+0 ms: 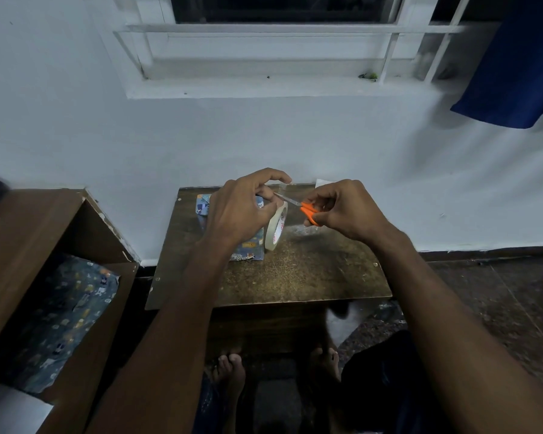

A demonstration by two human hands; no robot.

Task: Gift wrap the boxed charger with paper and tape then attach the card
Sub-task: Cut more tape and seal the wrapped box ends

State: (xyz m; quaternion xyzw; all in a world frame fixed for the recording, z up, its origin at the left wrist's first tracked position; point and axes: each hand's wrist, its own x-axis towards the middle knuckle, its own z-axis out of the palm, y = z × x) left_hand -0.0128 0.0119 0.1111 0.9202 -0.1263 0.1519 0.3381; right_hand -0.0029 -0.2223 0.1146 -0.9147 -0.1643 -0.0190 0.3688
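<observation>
The person sits facing a white wall (264,142) under a window (279,42), working on a small brown table (311,270) pushed against that wall.

1. Left hand (242,208): raised over the back left part of the table. Its fingers are curled around the roll of tape (275,227), which stands on edge, and its fingertips pinch a clear strip of tape (284,187) pulled up from the roll.
2. Right hand (342,208): its fingers are closed through the orange handles of the scissors (308,211). The blades point left toward the strip and appear to meet it near the left fingertips; whether they are apart cannot be told.
3. Wrapped box (248,249): it lies on the back left part of the table, covered in blue patterned paper, largely hidden under the left hand and just beside the roll. Its left end (203,206) shows past the hand.
4. A small white card or paper (323,182) lies at the back edge of the table, against the wall, behind the right hand.

Open room: the front and right parts of the tabletop are bare up to their edges. To the left, well apart from the table, a brown cabinet (29,233) holds a crumpled sheet of the same patterned paper (66,321). A blue cloth (514,64) hangs at the upper right. The dark floor (499,302) lies to the right of the table
</observation>
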